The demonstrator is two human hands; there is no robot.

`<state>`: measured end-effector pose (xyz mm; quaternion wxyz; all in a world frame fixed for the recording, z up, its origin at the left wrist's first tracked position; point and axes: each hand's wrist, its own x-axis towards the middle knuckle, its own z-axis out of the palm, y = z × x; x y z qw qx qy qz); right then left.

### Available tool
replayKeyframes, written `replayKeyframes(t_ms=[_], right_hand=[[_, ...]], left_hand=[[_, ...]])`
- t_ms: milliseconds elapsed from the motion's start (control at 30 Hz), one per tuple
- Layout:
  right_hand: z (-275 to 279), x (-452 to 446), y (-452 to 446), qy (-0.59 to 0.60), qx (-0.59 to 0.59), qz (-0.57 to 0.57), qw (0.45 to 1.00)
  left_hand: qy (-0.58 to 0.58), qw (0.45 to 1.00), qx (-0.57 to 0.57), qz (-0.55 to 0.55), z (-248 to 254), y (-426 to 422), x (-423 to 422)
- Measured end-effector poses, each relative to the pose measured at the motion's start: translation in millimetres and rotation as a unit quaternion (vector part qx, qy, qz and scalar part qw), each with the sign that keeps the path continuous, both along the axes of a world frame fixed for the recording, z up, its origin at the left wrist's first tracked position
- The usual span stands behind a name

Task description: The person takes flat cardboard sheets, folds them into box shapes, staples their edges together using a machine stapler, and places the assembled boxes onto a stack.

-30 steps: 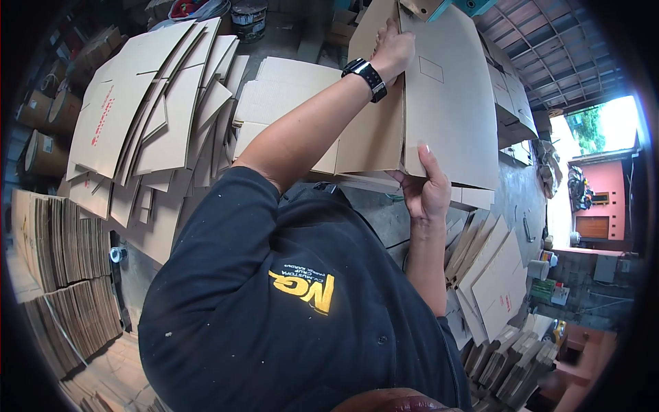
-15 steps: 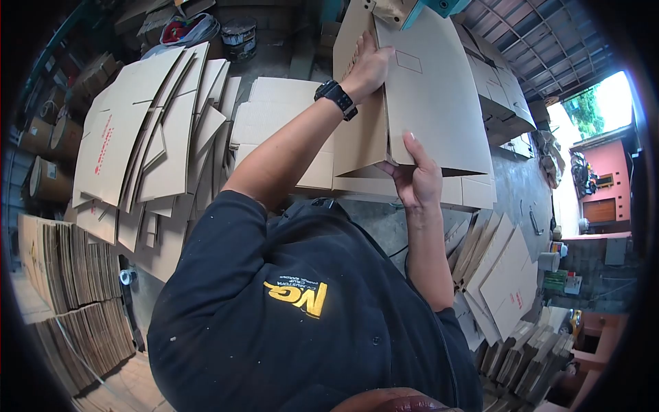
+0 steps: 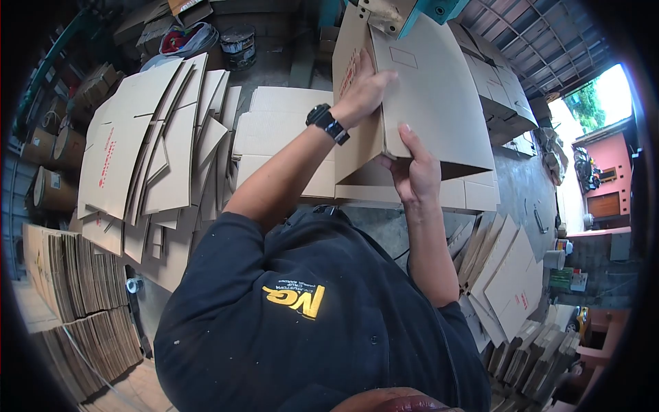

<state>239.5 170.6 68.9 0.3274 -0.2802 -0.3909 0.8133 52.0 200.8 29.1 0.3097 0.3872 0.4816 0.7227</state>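
Note:
A folded-up cardboard box point(image 3: 439, 103) stands in front of me, its lower end open toward me and a red printed square on its right panel. My left hand point(image 3: 364, 90), with a black watch on the wrist, lies on the left panel beside the corner edge, fingers stretched out. My right hand point(image 3: 415, 168) grips the near end of that edge, thumb on the outer panel and fingers partly hidden inside. A teal machine arm with a worn metal head point(image 3: 379, 16) reaches over the far end of the box.
Flat cartons with red print point(image 3: 137, 137) are piled at left. More cardboard sheets point(image 3: 285, 130) lie behind my left forearm. Bundled cardboard stacks point(image 3: 75, 275) stand at lower left, and leaning cartons point(image 3: 508, 275) at right. A paint-stained bucket point(image 3: 238, 48) stands at the back.
My left hand has slid toward me along the box's edge. My right hand keeps its grip at the near corner. The whole view has shifted slightly.

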Motion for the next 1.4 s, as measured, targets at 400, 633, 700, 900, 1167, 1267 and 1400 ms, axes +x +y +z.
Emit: replayKeyframes(t_ms=[400,633,700,900,1167,1267,1400], right_hand=[[2.4,-21.4,20.7,0.006,0.001,0.008,1.0],[-2.3,-43.3,46.0,0.011,-0.009,0.043,0.999],[1.7,-49.7,49.5,0.009,-0.009,0.04,0.999],[0.5,-60.7,59.0,-0.002,-0.003,0.045,0.999],[17.5,-45.8,52.0,0.016,0.001,0.057,0.998],[31.5,-7.5,33.0,0.012,-0.048,0.059,0.997],[38.9,87.8,20.4,-0.022,-0.088,-0.019,0.996]], left_hand=[[0.027,1.0,0.003,-0.012,-6.0,-3.4,0.9],[0.01,0.999,-0.03,-0.023,11.8,0.4,-11.8],[0.039,0.998,-0.053,-0.004,17.8,4.2,-18.5],[0.05,0.997,-0.065,0.007,15.7,18.3,-32.2],[0.08,0.993,-0.064,0.054,21.6,-2.9,-21.5],[-0.098,0.995,-0.005,0.013,3.5,-20.1,-27.1],[-0.099,0.987,-0.056,0.11,-48.4,-13.5,-79.9]])
